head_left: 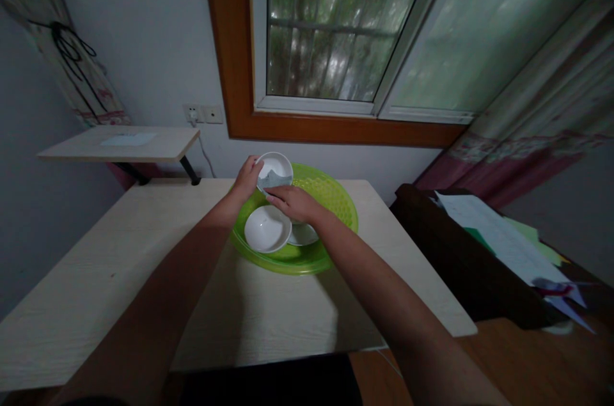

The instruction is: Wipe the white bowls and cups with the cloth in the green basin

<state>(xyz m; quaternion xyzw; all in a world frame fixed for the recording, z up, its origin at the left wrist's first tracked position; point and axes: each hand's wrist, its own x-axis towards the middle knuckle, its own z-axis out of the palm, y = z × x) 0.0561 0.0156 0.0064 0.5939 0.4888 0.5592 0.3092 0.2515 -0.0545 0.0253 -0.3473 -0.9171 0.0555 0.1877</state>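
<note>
My left hand (pixel 247 177) grips the left rim of a white bowl (pixel 277 160), which is tilted so its inside faces me. A grey cloth (pixel 277 179) lies against the bowl's inner wall. At the bowl's near rim, my right hand (pixel 293 203) has its fingers closed on the cloth. Below the hands, a second white bowl (pixel 267 229) rests in a round green plastic basket (pixel 343 214). Another white dish (pixel 304 236) sits beside it, partly hidden under my right hand and wrist.
The basket stands on a pale wooden table (pixel 158 252) near the wall. A raised shelf (pixel 119 142) is at the back left. Papers (pixel 499 233) lie on a dark piece of furniture to the right. A window (pixel 330 29) is ahead.
</note>
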